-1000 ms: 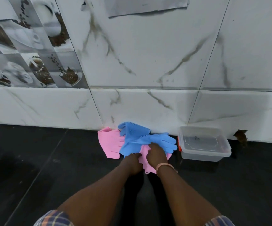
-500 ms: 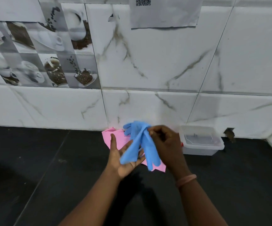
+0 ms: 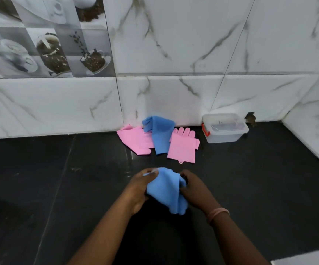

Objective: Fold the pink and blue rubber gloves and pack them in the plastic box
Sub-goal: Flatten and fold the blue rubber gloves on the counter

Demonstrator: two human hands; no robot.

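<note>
Both hands hold one blue rubber glove (image 3: 166, 190) low over the black counter, close to me. My left hand (image 3: 138, 190) grips its left side and my right hand (image 3: 195, 190) grips its right side; the glove's fingers hang down between them. A second blue glove (image 3: 159, 133) lies against the wall, partly over a pink glove (image 3: 133, 139). Another pink glove (image 3: 182, 146) lies flat just to its right. The clear plastic box (image 3: 224, 128) with a red latch stands at the wall, right of the gloves, with its lid on.
The black counter (image 3: 59, 188) runs to a white marble-tiled wall (image 3: 174, 92) at the back and a side wall (image 3: 311, 131) at the right. A small hole (image 3: 251, 119) shows in the wall behind the box.
I have pulled one blue glove off the pile toward me and lowered it. The gloves left at the wall now lie spread out, and the view has tilted down.
</note>
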